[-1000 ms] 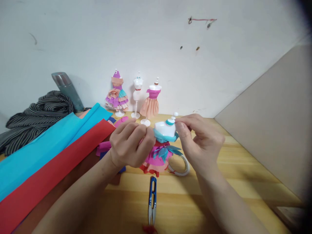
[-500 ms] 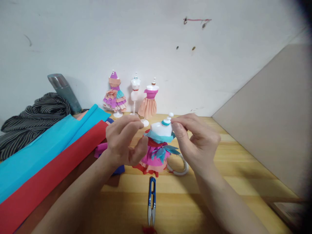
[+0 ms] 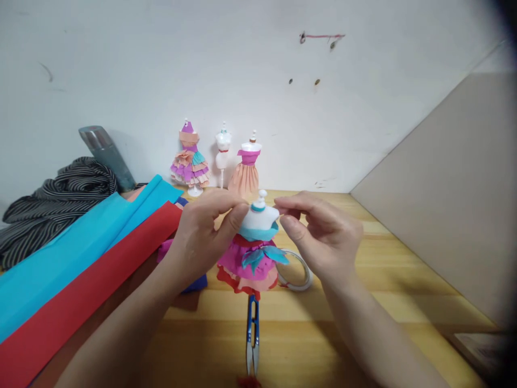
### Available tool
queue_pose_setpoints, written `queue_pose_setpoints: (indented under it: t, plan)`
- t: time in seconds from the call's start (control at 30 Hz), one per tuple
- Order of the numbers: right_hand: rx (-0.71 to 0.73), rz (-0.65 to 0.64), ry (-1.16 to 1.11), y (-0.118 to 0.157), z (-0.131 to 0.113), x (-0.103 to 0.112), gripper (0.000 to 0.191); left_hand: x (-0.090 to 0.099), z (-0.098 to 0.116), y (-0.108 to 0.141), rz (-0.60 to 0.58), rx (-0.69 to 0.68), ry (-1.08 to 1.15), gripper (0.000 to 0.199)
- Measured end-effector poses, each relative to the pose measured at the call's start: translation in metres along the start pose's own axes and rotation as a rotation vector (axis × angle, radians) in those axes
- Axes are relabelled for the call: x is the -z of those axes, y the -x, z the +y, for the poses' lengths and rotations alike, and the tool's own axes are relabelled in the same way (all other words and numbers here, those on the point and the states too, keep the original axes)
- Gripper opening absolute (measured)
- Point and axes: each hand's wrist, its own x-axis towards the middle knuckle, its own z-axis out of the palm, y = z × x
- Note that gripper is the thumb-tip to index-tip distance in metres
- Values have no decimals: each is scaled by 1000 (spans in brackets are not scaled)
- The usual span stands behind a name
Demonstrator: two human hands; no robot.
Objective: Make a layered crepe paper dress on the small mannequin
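Note:
A small white dress form [image 3: 260, 217] stands between my hands, wearing a blue band at the chest and a layered magenta, peach and red skirt [image 3: 258, 269] with a blue bow. My left hand [image 3: 212, 223] is at its left shoulder, thumb and forefinger pinched together; what they hold, if anything, is hidden. Just off the right shoulder is my right hand [image 3: 319, 229], its thumb and forefinger a little apart with nothing visible between them. Blue-handled thread snips [image 3: 252, 328] lie in front of the skirt.
Behind stand three more small forms, two dressed [image 3: 189, 156] [image 3: 246, 167] and one mostly bare [image 3: 222, 148]. A tape roll [image 3: 305, 275] lies right of the skirt. Blue [image 3: 81, 231] and red paper [image 3: 92, 280], striped cloth [image 3: 60, 194] and a bottle [image 3: 109, 153] are at the left.
The dress form has shifted left and turned somewhat. My left hand has closed its thumb and forefinger at the shoulder. My right thumb and forefinger have parted.

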Motion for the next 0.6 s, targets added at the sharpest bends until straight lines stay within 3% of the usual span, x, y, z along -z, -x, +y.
queue_pose_setpoints:
  t: [0.1,0.3,0.6]
  plan:
    - [88,-53,103,-3,4,1,10,4,-7,-3,-3,43,-25,30]
    - [263,-172,338,-5,7,-2,16,9,-21,-6,-4,141,46,34]
    - [349,-115,409,-2,9,-9,16,5,-15,-7,-6,171,134,35]
